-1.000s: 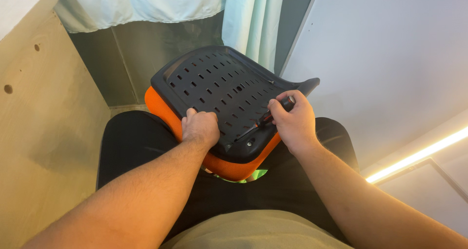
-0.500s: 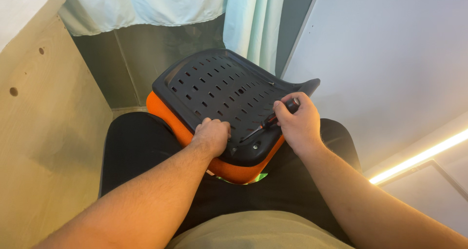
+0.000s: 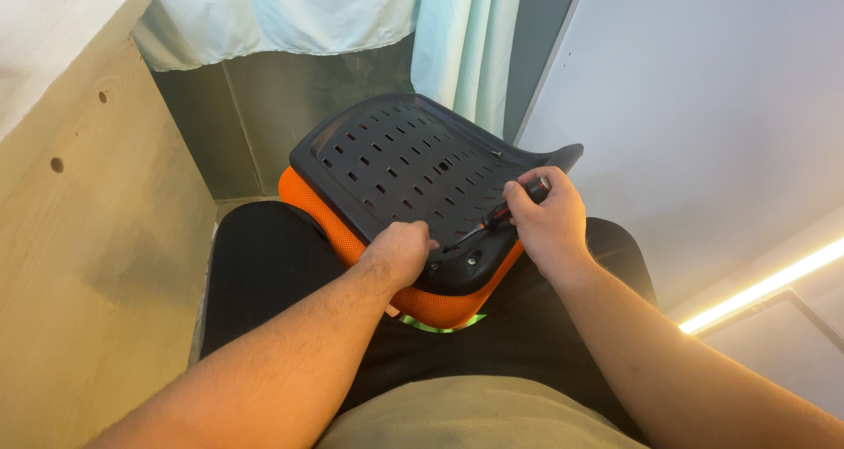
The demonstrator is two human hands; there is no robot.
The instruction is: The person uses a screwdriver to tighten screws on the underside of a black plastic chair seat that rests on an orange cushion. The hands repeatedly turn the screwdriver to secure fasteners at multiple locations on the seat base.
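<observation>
A black slotted plastic chair seat pan [image 3: 400, 154] with an orange mesh cushion [image 3: 330, 220] under it rests upside down on my lap. My right hand [image 3: 547, 223] grips a screwdriver [image 3: 497, 219] with a black and orange handle, its tip pointing down-left to the pan's near edge. My left hand [image 3: 403, 248] is closed at that near edge, right beside the screwdriver tip; whether it pinches something small is hidden.
A pale wooden panel [image 3: 83, 238] stands close on the left. Light blue curtains [image 3: 457, 36] hang behind the seat. A white wall [image 3: 703, 106] rises on the right, with a lit strip [image 3: 765, 286] low down.
My left hand has slid to the right along the near edge of the seat pan, toward the screwdriver tip. My right hand has stayed in place with the screwdriver.
</observation>
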